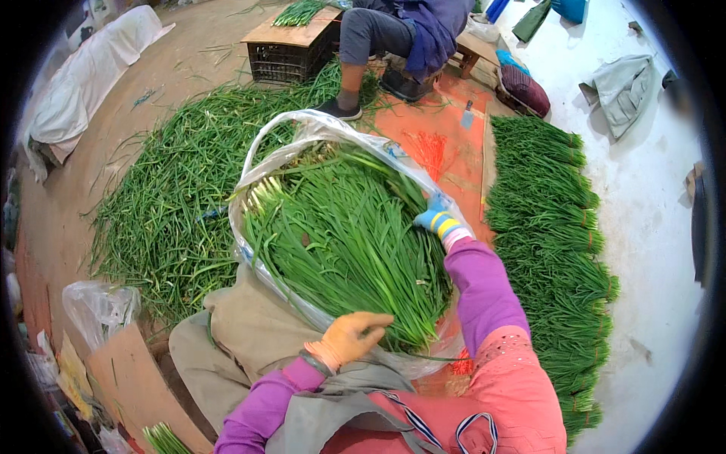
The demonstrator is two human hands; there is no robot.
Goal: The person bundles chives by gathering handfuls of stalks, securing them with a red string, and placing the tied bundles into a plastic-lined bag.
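Observation:
A large clear plastic bag (253, 163) lies wide open before me, filled with long green chives (348, 234). Pale stem ends of one bunch (265, 194) show at the bag's left side. My right hand (437, 217), in a blue glove with a yellow band, grips the bag's right rim; its fingertips are partly hidden among the leaves. In an orange glove, my left hand (349, 339) hovers over the near edge of the bag, fingers stretched toward the right and holding nothing.
A broad heap of loose chives (166, 204) spreads left of the bag. Bundled chives (544, 265) line the right side. Ahead, a person (393, 45) sits beside a black crate (283, 60) with a board on top. Red ties (427, 151) lie on the orange sheet (461, 178).

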